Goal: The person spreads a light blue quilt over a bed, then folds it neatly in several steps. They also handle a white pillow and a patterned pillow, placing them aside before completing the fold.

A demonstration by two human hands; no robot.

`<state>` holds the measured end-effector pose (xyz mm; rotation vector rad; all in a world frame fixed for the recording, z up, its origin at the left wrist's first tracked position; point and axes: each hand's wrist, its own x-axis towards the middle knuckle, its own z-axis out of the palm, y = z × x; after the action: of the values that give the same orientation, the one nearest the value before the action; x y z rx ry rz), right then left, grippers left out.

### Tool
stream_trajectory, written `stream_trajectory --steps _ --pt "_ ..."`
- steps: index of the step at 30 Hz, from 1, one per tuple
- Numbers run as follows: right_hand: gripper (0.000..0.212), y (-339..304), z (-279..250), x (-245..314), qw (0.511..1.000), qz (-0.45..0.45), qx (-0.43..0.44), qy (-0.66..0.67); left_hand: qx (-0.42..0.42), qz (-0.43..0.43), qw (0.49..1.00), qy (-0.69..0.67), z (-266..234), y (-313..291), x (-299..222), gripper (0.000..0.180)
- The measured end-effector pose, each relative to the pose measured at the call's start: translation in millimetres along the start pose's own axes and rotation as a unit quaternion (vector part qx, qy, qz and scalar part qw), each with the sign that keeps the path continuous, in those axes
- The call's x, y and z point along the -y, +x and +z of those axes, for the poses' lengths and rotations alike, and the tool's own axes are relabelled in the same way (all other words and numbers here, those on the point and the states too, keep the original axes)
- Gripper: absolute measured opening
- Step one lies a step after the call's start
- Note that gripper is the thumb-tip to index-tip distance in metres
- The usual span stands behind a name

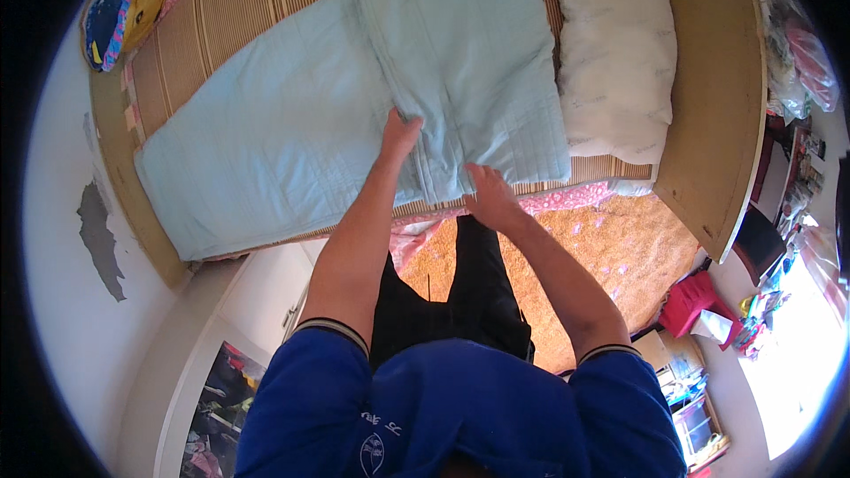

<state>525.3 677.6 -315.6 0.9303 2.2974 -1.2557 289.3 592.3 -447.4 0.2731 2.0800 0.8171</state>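
Note:
A light blue quilt [274,115] lies across the bed, its right part folded over in a layer with rumpled creases along the fold's edge. My left hand [403,135] is closed on that creased edge, near the middle of the quilt. Closer to the bed's near side, my right hand [493,197] is closed at the quilt's lower edge, with its fingertips partly hidden against the cloth. Both forearms reach forward, the left hand farther from me than the right.
A striped brown mat [208,35] shows under the quilt. To the right lie a white pillow [614,53] and a wooden headboard [713,88]. An orange carpet [611,252] covers the floor; a glass-fronted cabinet [221,407] stands lower left. Bags [146,0] sit at the far left corner.

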Motion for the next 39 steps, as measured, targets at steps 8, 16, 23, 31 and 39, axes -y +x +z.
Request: stream_trajectory --steps 8,16,23,31,39 --pt "0.058 8 -89 -62 0.920 0.108 -0.340 -0.163 0.017 -0.006 0.971 -0.237 -3 34 -43 0.063" --pt "0.042 54 -102 -128 0.962 0.226 -0.151 -0.035 0.049 -0.003 0.966 -0.253 8 9 -119 0.059" --pt "0.041 9 -163 -180 0.926 0.192 -0.186 0.268 0.192 0.257 0.904 -0.283 32 -115 -307 0.049" --pt "0.043 16 -159 -239 0.929 0.247 -0.180 0.207 0.092 0.129 0.946 -0.283 71 -31 -247 0.059" --pt "0.058 26 -140 -234 0.871 0.348 -0.255 0.236 0.112 -0.079 0.960 -0.246 87 15 -89 0.062"
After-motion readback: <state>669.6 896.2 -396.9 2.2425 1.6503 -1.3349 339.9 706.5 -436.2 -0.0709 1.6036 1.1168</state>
